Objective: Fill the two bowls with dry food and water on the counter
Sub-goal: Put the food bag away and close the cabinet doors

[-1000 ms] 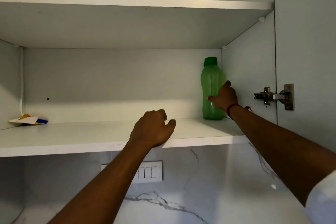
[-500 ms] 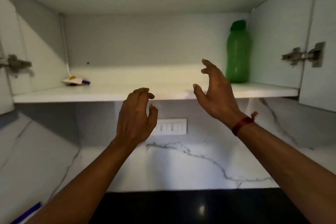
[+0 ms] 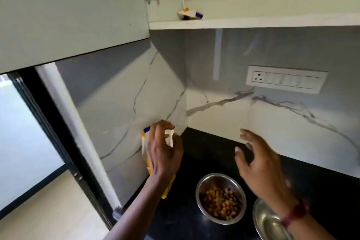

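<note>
The marble wall (image 3: 292,132) met in a corner above the black counter (image 3: 204,154), and an open cabinet door (image 3: 68,11) hung over the left side. A white shelf (image 3: 253,22) ran above, with a switch plate (image 3: 285,79) on the wall beneath it. On the counter stood 2 steel bowls: 1 bowl (image 3: 221,198) held brown dry food, and just to its right the second bowl (image 3: 270,222) looked wet or shiny inside, though I could not tell whether it held water. A yellow and blue food bag (image 3: 167,187) stood upright against the left wall, near the filled bowl. The left hand (image 3: 163,154) had its fingers closed around the bag's top. The right hand (image 3: 261,163) hovered over the bowls with fingers spread, holding nothing. A small packet (image 3: 190,13) lay on the shelf.
</note>
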